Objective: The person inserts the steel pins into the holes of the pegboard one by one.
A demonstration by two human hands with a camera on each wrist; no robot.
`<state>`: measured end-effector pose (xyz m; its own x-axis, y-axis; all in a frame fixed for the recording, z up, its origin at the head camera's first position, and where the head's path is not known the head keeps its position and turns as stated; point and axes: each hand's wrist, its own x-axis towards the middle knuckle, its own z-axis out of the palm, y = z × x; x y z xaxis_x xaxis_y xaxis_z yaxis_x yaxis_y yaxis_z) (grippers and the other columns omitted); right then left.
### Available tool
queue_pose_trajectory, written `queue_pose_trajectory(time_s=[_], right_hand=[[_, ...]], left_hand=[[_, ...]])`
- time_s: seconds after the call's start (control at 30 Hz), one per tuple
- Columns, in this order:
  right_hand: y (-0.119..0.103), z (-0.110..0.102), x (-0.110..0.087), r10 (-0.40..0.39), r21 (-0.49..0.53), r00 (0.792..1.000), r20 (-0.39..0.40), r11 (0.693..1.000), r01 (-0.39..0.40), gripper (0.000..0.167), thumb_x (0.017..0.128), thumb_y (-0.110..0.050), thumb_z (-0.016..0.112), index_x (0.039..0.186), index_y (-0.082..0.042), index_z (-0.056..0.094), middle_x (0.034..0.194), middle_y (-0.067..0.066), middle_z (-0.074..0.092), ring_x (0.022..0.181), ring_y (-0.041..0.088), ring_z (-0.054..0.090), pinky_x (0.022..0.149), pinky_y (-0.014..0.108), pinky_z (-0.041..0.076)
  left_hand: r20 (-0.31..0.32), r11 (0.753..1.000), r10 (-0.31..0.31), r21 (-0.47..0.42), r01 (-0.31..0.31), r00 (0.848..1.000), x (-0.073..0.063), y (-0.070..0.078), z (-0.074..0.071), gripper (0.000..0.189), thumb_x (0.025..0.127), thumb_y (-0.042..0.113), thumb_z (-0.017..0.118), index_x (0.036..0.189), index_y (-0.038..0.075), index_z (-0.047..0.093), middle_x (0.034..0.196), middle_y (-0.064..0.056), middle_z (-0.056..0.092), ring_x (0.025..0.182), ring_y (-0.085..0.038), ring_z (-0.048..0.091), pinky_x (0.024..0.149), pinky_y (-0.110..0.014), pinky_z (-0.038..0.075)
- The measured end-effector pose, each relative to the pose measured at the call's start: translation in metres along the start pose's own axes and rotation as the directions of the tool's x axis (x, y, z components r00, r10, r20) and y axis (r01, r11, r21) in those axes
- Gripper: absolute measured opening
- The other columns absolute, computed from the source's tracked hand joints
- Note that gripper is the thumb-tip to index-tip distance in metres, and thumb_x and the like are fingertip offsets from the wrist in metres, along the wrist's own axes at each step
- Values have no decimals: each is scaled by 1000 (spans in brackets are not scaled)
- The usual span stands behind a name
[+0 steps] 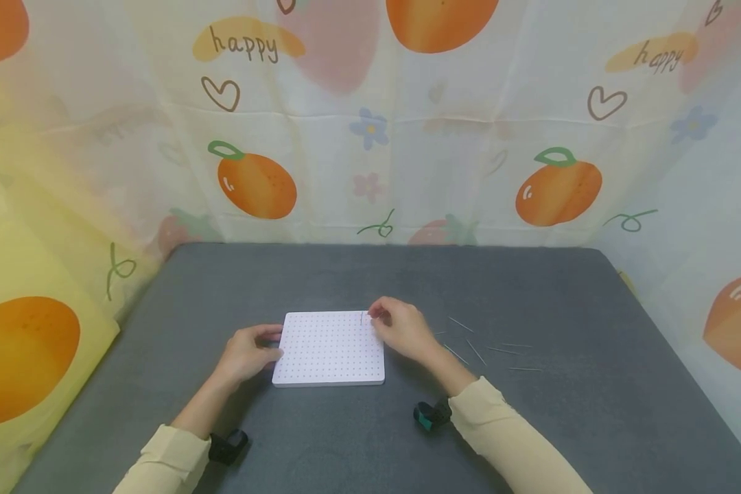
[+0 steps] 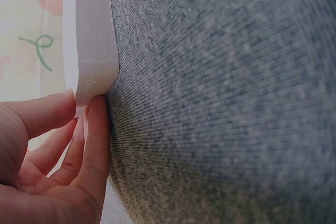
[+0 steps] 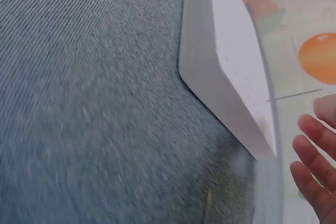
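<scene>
On a dark grey, fabric-covered table (image 1: 346, 439), near the middle, lay one white rectangular board (image 1: 330, 350), flat, rounded at the corners and dotted over its top with rows of small holes; its long axis ran from left to right, one long side facing the person. Item: one thin, dark, straight pin (image 3: 294, 95), standing upright at the board's far right corner, long axis square to the top face, free end pointing up. Item: one bare right hand (image 1: 401, 326), held beside that pin, fingers loosely bent and parted; in the right wrist view its fingertips came close to the pin's upper end, with nothing seen gripped between them. Item: one bare left hand (image 1: 247, 353), at the board's left short edge, thumb and fingers parted and gently bent, the thumb touching the upper rim and a finger resting against the side near the tabletop. Item: several thin, straight, pale loose pins (image 1: 525, 369), scattered flat to the right of the board, pointing in differing directions.
</scene>
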<state>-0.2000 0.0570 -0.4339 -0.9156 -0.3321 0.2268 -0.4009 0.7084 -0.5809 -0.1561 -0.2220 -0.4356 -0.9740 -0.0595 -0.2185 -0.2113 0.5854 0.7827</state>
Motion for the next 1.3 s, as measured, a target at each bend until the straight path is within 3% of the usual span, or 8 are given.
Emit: queue_pose_trajectory(time_s=[0.27,0.53,1.0,1.3], right_hand=[[6,-16,-5,-41,41,997,-72,998,44,9,83,-11,63,91,-16,64,89,-5,65,84,10,61,75,28,51],[22,-37,-11,-51,133,988,-143,989,70,9,84,-11,64,92,-15,64,89,-4,65,86,10,61,79,34,52],[54,-63,-24,49,212,977,-207,977,-4,13,85,-14,64,98,-15,62,96,-1,66,90,16,62,80,39,51],[78,-70,-35,145,231,971,-189,968,-100,13,88,-17,61,101,-15,61,98,0,66,93,15,61,80,36,51]], left_hand=[[-2,1000,-2,5,2,1000,0,-1,-1,48,80,0,63,126,-1,51,118,-22,57,85,-21,64,66,-33,56],[-3,1000,1,6,-1,1000,1,-2,1,48,79,0,63,126,-1,52,117,-22,58,83,-20,64,66,-33,56],[-5,1000,-5,12,5,1000,0,-1,1,48,80,1,64,126,0,52,116,-20,58,83,-20,63,67,-33,56],[-7,1000,-8,19,9,1000,-1,0,0,48,80,2,64,126,0,52,117,-20,58,85,-21,63,67,-34,56]])
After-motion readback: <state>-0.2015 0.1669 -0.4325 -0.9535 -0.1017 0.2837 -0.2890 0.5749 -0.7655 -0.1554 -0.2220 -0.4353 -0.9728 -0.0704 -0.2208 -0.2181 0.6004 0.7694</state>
